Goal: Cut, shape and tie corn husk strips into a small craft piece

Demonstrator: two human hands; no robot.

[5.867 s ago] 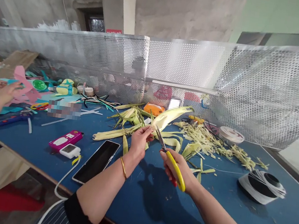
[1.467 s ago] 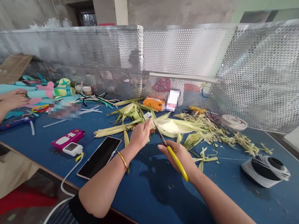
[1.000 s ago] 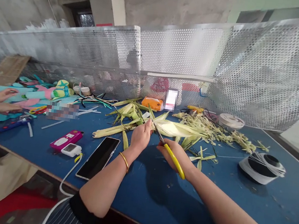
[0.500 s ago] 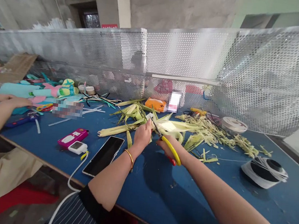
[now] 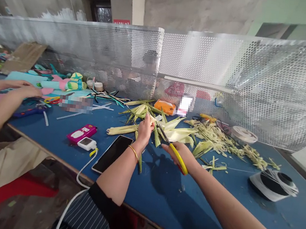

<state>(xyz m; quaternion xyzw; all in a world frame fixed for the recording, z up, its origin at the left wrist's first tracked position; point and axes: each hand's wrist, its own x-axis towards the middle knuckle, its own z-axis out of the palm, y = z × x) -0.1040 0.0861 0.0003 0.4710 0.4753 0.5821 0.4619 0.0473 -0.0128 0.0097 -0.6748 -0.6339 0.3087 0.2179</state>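
My left hand [image 5: 144, 131] is closed on a corn husk, whose pale end shows by the thumb while green strips hang beneath. In my right hand [image 5: 187, 155] is a pair of scissors [image 5: 176, 154] with yellow and red handles. Its blades point up and left toward the held husk; whether they touch it I cannot tell. Just behind the hands lie more broad pale green husks [image 5: 180, 134]. A tied husk bundle [image 5: 122, 129] rests left of my left hand. To the right spreads a heap of thin husk strips and scraps [image 5: 217, 137].
A phone [image 5: 112, 153] and a magenta device [image 5: 82, 134] with a white cable lie left of my arm. An orange packet [image 5: 165, 107] stands near the perforated metal screen [image 5: 199, 60]. At right is a thread spool [image 5: 273, 185]. Another person's hands [image 5: 29, 90] work at left.
My left hand has shifted slightly away from the scissors, and the hanging green strips now show below it. The right hand with the scissors is a little lower. The camera view has turned slightly left.
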